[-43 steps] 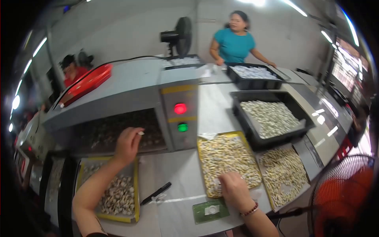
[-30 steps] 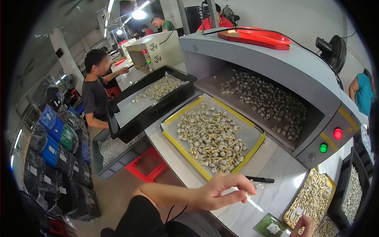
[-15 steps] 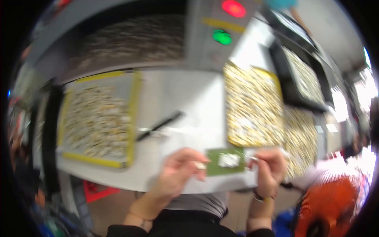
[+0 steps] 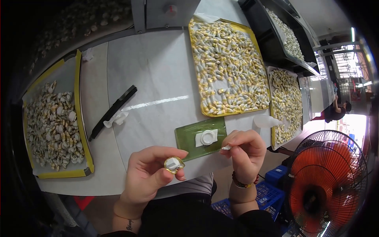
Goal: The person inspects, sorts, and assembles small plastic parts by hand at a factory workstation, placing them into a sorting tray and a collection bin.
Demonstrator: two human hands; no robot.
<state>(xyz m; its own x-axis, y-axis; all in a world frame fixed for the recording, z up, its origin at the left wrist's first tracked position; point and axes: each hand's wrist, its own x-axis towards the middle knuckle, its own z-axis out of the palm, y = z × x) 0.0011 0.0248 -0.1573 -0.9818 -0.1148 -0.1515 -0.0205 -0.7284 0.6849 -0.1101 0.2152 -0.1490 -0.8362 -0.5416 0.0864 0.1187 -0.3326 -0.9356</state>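
My left hand (image 4: 148, 173) is closed in a pinch around a small round gold-rimmed piece (image 4: 173, 164) with a white, faceted-looking inside that faces up. Thumb and fingers of my right hand (image 4: 246, 152) press together on a tiny white bit (image 4: 226, 147), too small to name exactly. Between and just beyond the hands lies a green mat (image 4: 185, 132). On it rests a square of white paper or tissue (image 4: 199, 139), under a small round white dish (image 4: 207, 138). The two hands are apart, above the table's near edge.
A yellow-edged tray (image 4: 85, 138) of small pieces stands left. Beyond the mat is another heaped yellow tray (image 4: 203, 108). A black bar (image 4: 114, 110), crumpled tissue (image 4: 117, 119) and white bottle (image 4: 265, 121) lie on the table (image 4: 158, 75). A caged orange fan (image 4: 325, 185) stands right.
The view has shifted and sharpened from a blur. My left hand has turned, so the gold-rimmed piece now faces up. My right hand still pinches a small white bit beside the mat.
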